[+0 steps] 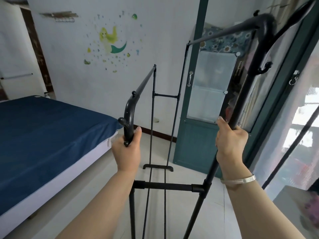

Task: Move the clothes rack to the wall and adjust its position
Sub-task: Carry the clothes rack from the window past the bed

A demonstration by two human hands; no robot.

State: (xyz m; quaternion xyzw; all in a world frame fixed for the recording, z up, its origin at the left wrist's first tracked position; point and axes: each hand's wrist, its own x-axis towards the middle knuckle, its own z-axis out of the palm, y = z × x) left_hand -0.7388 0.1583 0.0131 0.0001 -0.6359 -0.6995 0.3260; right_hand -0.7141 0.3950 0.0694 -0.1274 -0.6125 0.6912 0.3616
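A black metal clothes rack [168, 185] with two hanging rails stands on the tiled floor right in front of me, running away toward the white wall [77, 66]. My left hand [126, 150] grips the curved hook end of the lower rail. My right hand [230, 141] is closed around the taller upright post on the right. The rack's far foot [158, 166] rests on the floor short of the wall. No clothes hang on it.
A bed with a blue sheet [48, 135] fills the left side. A green-framed door [198, 118] stands at the far right of the wall, beside glass sliding panels [293, 135]. A mermaid sticker decorates the wall. Pale floor tiles lie between bed and rack.
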